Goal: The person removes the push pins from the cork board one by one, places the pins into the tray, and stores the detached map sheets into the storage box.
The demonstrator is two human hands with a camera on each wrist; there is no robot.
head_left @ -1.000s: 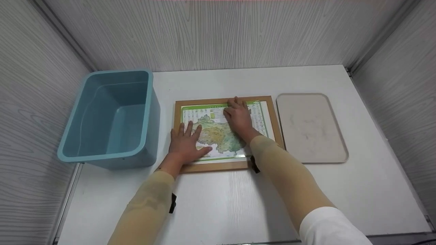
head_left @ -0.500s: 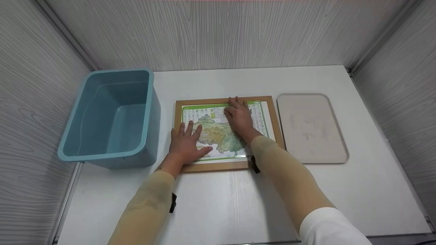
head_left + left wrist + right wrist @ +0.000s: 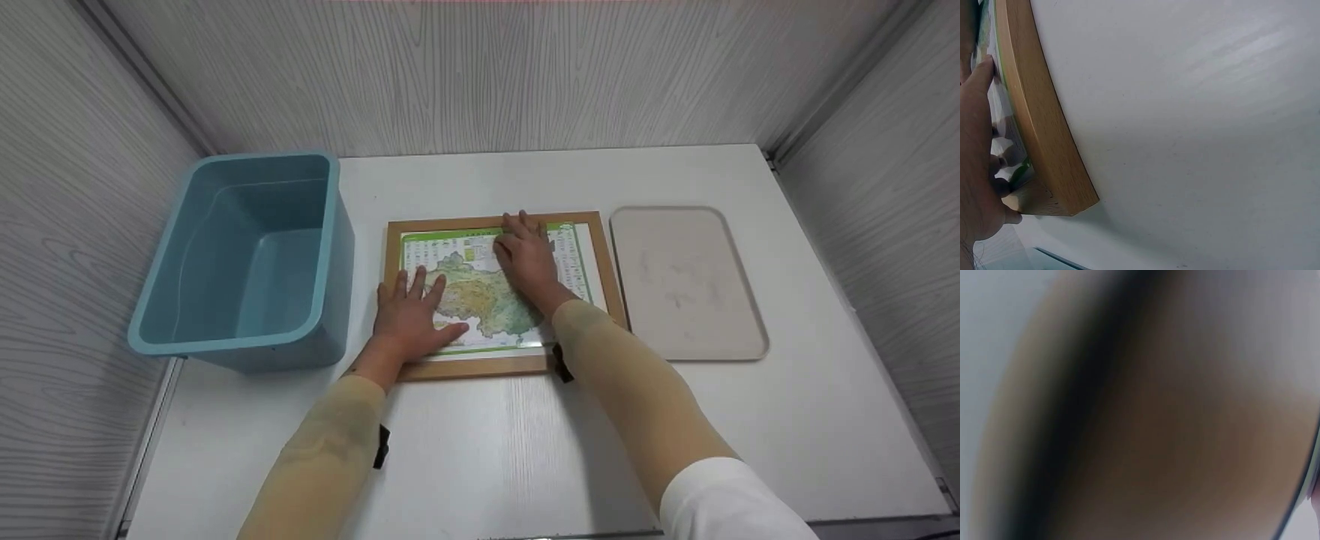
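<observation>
Change since the earlier frames: none of note; both hands lie where they lay on the map, and the frame, bin and tray have not shifted.

Desk (image 3: 487,450): white, wood-grained top, walled by grey panels on three sides.

Storage bin (image 3: 240,255): light blue plastic, open-topped, at the desk's left edge, just beside the frame.

Wooden frame (image 3: 472,367): light wood, rectangular, flat at mid-desk between bin and tray; holds a green-bordered relief map (image 3: 480,300) under a clear sheet.

Tray (image 3: 686,281): beige, rounded corners, flat on the desk just right of the frame.

Left hand (image 3: 409,319): fingers straight and spread, palm flat on the map's lower left corner, heel at the frame's near rail. The left wrist view shows that rail's corner and the thumb side.

Right hand (image 3: 529,259): fingers straight, close together, pressed on the map's upper middle, fingertips at the far rail. Right wrist view is blurred.
</observation>
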